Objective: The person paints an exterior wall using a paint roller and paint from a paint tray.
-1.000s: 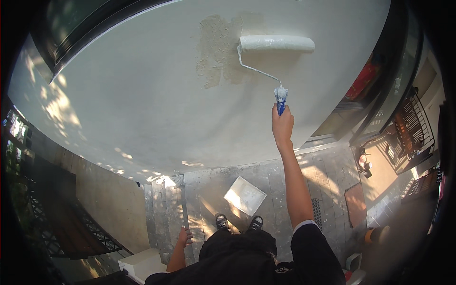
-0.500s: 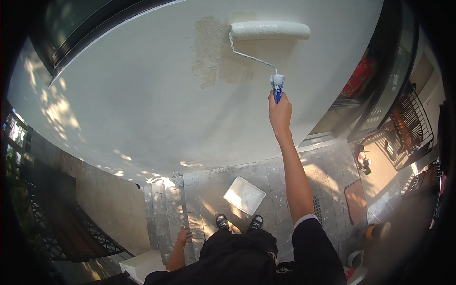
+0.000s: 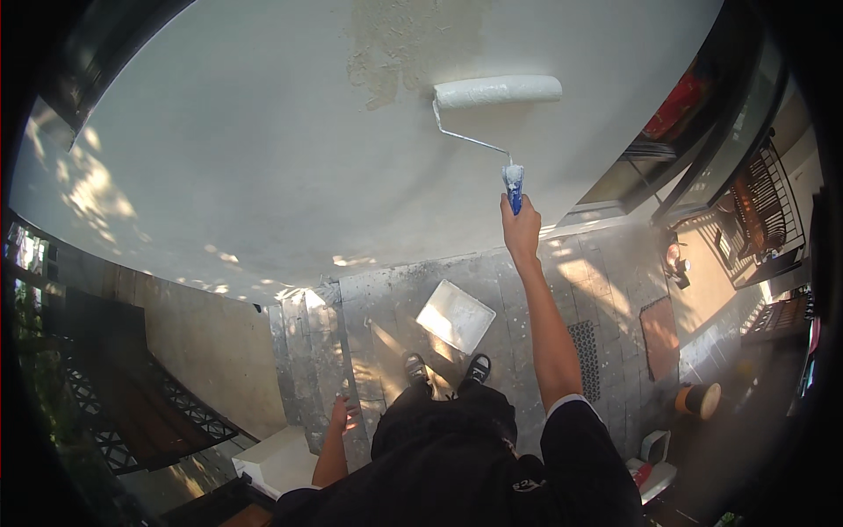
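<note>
Person's right arm reaches out ahead, right hand curled tight; left arm hangs low, left hand slack, fingers loosely parted.

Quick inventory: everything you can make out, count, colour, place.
Paint roller: one, white and blue, upper centre
Wall: one, pale grey, upper half
Rough patch: one, beige, top centre
Tray: one, white, below centre
Perforated panel: one, dark, right of tray
Mat: one, reddish-brown, right of panel
Slatted seat: one, brown, far right
Drum-shaped object: one, orange, lower right
Box: one, white, lower left
Shoes: two, dark, below tray
Left hand: one, bare, lower left, empty
Right hand: one, bare, gripping roller
</note>
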A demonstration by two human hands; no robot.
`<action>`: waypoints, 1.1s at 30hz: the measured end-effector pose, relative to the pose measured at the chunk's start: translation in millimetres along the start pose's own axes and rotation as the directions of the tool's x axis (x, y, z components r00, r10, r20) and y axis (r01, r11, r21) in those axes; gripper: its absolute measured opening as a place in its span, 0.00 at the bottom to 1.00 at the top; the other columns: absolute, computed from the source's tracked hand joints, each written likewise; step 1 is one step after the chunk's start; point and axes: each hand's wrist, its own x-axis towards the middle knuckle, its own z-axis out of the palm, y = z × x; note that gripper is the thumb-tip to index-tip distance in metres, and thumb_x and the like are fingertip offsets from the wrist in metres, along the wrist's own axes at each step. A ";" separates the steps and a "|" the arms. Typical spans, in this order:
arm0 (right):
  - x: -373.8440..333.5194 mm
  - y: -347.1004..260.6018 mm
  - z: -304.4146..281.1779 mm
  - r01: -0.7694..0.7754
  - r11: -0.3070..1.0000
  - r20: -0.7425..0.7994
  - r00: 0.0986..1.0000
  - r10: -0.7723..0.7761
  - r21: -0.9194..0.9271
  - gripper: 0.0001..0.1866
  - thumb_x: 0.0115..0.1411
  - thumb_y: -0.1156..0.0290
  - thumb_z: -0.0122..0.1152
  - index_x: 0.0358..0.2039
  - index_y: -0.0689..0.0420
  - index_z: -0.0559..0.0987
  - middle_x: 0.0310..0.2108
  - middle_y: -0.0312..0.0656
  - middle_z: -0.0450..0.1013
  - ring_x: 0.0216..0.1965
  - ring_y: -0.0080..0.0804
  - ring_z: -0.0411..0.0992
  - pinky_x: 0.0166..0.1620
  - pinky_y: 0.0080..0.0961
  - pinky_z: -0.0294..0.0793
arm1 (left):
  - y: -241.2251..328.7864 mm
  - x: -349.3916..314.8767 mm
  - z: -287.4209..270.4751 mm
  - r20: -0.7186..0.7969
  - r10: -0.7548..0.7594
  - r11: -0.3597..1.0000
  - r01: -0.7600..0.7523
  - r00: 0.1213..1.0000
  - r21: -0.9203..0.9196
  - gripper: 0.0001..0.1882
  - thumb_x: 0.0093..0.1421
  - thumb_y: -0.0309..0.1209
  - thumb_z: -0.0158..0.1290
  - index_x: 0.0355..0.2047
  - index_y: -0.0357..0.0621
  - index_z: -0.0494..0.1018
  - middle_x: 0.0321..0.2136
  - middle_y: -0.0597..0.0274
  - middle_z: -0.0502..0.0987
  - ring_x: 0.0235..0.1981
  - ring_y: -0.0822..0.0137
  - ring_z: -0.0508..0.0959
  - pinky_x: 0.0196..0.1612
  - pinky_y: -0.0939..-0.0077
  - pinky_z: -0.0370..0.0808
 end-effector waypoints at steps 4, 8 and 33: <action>-44.8 51.4 -12.1 -0.044 0.994 0.117 0.992 0.056 -0.101 0.18 0.55 0.59 0.53 0.23 0.63 0.70 0.16 0.53 0.68 0.21 0.51 0.70 0.25 0.38 0.66 | -3.1 -3.9 -5.2 -0.029 -0.023 0.998 0.021 0.999 -0.058 0.33 0.59 0.59 0.26 0.58 0.55 0.52 0.55 0.48 0.60 0.53 0.50 0.63 0.48 0.46 0.62; -85.6 118.6 -33.8 0.020 0.967 0.259 0.965 0.048 -0.254 0.19 0.54 0.57 0.53 0.23 0.64 0.71 0.16 0.53 0.67 0.20 0.49 0.69 0.25 0.37 0.65 | 3.0 -6.7 1.2 0.012 -0.012 0.998 0.013 1.000 -0.058 0.33 0.59 0.58 0.26 0.58 0.55 0.52 0.55 0.49 0.58 0.54 0.51 0.63 0.49 0.46 0.61; -294.1 655.9 193.7 0.197 0.786 0.777 0.415 0.474 -0.585 0.20 0.50 0.55 0.53 0.28 0.63 0.74 0.28 0.57 0.72 0.33 0.54 0.72 0.38 0.44 0.70 | -127.8 217.5 305.4 0.223 0.131 0.941 -0.050 0.966 -0.334 0.19 0.62 0.31 0.37 0.54 0.41 0.59 0.38 0.63 0.71 0.37 0.76 0.70 0.39 0.87 0.67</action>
